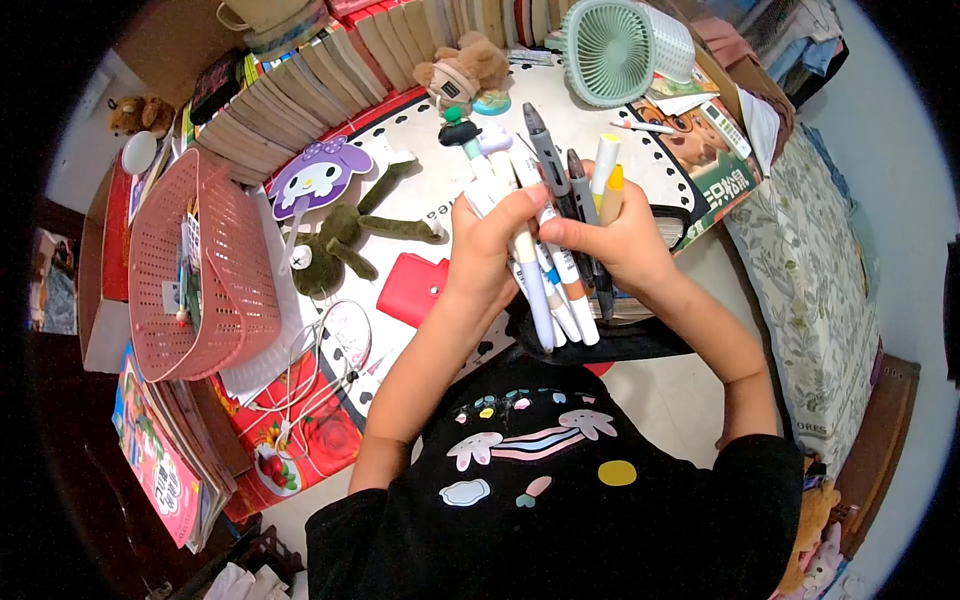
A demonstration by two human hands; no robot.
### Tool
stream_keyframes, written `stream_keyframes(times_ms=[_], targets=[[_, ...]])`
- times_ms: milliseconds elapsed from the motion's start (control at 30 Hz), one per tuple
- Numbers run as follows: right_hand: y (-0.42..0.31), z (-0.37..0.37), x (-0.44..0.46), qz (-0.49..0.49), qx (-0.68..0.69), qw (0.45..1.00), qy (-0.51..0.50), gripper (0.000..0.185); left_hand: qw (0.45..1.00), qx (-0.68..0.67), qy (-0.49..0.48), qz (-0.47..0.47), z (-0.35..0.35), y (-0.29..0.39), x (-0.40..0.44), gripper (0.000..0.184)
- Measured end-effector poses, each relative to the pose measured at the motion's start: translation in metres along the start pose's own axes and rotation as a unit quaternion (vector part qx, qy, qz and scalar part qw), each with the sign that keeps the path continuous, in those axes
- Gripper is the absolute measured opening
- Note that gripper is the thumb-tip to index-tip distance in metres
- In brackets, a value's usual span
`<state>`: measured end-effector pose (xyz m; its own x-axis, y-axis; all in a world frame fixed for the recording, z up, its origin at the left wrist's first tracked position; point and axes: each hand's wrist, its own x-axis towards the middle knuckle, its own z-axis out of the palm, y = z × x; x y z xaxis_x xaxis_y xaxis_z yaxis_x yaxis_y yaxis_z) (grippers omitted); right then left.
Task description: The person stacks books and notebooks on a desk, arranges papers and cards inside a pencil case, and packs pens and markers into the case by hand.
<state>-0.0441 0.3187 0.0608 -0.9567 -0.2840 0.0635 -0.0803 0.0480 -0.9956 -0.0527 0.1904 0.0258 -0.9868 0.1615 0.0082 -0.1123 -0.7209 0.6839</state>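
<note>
Both hands are closed round a bunch of pens and markers, held over the near edge of the desk. My left hand grips the left side, where white and pale barrels, one with a dark green top, stick up. My right hand wraps the right side, with grey pens and a yellow marker rising above the thumb. The two thumbs nearly meet across the bunch. Which hand bears each middle pen is hard to tell. Below the right hand, a dark-edged book or case is partly hidden.
A pink basket stands at the left, near a green plush toy and a red wallet. White cables lie tangled nearby. Books line the back. A green fan and picture book are at right.
</note>
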Motion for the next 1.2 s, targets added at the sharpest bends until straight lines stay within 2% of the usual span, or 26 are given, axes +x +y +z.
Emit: stream_keyframes(times_ms=[67,133,200,233,267,333,367,433,467,500,667,733,867,933,967,1000,1067,1133,1167,1200], targets=[[0.001,0.001,0.001,0.045,0.033,0.998,0.015,0.031,0.998,-0.041,-0.027,-0.037,-0.007,-0.001,0.000,0.025],[0.002,0.001,0.000,0.029,0.028,0.999,0.025,0.029,0.996,-0.055,-0.024,-0.059,-0.005,0.002,-0.002,0.026],[0.010,-0.003,0.002,-0.051,-0.006,0.998,0.025,0.030,0.985,-0.101,-0.101,-0.102,-0.011,0.004,0.000,0.023],[0.007,-0.008,0.002,-0.052,-0.024,0.998,-0.022,0.028,0.975,-0.130,-0.142,-0.115,-0.011,0.006,0.002,0.020],[0.003,-0.010,0.002,-0.052,-0.025,0.998,-0.019,0.028,0.974,-0.133,-0.126,-0.137,-0.010,0.009,0.001,0.019],[-0.001,-0.012,0.001,-0.105,0.012,0.992,-0.075,0.023,0.962,-0.174,-0.144,-0.156,-0.016,0.007,0.004,0.019],[-0.001,-0.012,0.001,-0.134,-0.066,0.988,-0.048,0.018,0.963,-0.168,-0.136,-0.158,-0.016,0.007,0.003,0.018],[-0.002,-0.011,0.001,-0.160,-0.030,0.985,-0.064,0.019,0.961,-0.169,-0.133,-0.174,-0.019,0.006,0.004,0.018],[-0.002,-0.013,0.001,-0.194,-0.089,0.975,-0.069,0.020,0.959,-0.169,-0.127,-0.187,-0.021,0.005,0.004,0.018],[-0.002,-0.014,0.001,-0.229,-0.145,0.960,-0.071,0.022,0.960,-0.180,-0.112,-0.182,-0.015,0.008,0.001,0.018],[-0.003,-0.014,0.003,-0.261,-0.147,0.950,-0.082,0.022,0.937,-0.246,-0.159,-0.192,-0.016,0.004,-0.003,0.013],[-0.003,-0.015,0.004,-0.277,-0.166,0.943,-0.080,0.022,0.957,-0.204,-0.104,-0.178,-0.011,0.005,-0.007,0.013],[-0.007,-0.018,0.004,-0.297,-0.219,0.926,-0.079,0.024,0.944,-0.224,-0.176,-0.169,-0.016,0.006,-0.008,0.017],[-0.008,-0.018,0.005,-0.243,-0.181,0.950,-0.080,0.029,0.965,-0.188,-0.146,-0.110,-0.011,0.003,-0.010,0.026],[-0.011,-0.016,0.002,-0.140,-0.059,0.982,-0.111,0.028,0.976,-0.155,-0.137,-0.063,-0.007,0.004,-0.011,0.029],[-0.015,-0.014,0.000,-0.140,-0.059,0.982,-0.112,0.028,0.984,-0.122,-0.127,-0.015,-0.003,0.005,-0.013,0.031],[-0.021,-0.012,-0.002,0.033,0.063,0.989,-0.128,0.036,0.984,-0.127,-0.124,-0.011,-0.006,0.007,-0.012,0.034],[-0.020,-0.013,-0.001,0.045,0.050,0.990,-0.120,0.036,0.967,-0.216,-0.096,-0.096,-0.013,0.002,-0.009,0.033],[-0.017,-0.016,0.002,-0.084,-0.073,0.986,-0.123,0.034,0.950,-0.267,-0.106,-0.122,-0.016,0.000,-0.008,0.025],[-0.015,-0.020,0.007,-0.212,-0.194,0.950,-0.123,0.032,0.950,-0.267,-0.106,-0.121,-0.019,-0.001,-0.005,0.025]])
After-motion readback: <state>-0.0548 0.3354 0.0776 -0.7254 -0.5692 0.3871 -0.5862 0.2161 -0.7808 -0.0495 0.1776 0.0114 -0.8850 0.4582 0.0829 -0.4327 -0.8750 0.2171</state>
